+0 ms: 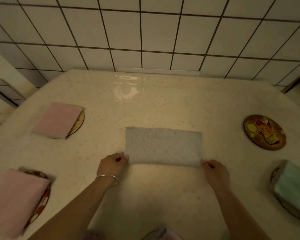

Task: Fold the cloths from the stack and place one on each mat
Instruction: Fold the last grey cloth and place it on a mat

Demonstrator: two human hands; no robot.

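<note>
A pale blue patterned cloth (164, 146) lies folded in half in the middle of the table. My left hand (112, 163) pinches its near left corner, and my right hand (215, 169) pinches its near right corner. A folded pink cloth (56, 120) covers most of the round mat (80, 121) at the far left. Another folded pink cloth (14, 200) lies on the spotted mat (43, 196) at the near left. A folded green cloth (294, 187) sits on the mat (284, 207) at the near right. The cartoon mat (264, 132) at the far right is bare.
The table (163, 101) has a glossy pale cover and stands against a tiled wall (145, 32). At the bottom edge, a bit of cloth and another mat (160, 234) peek into view. A white rounded object (2, 70) stands beyond the table's left edge.
</note>
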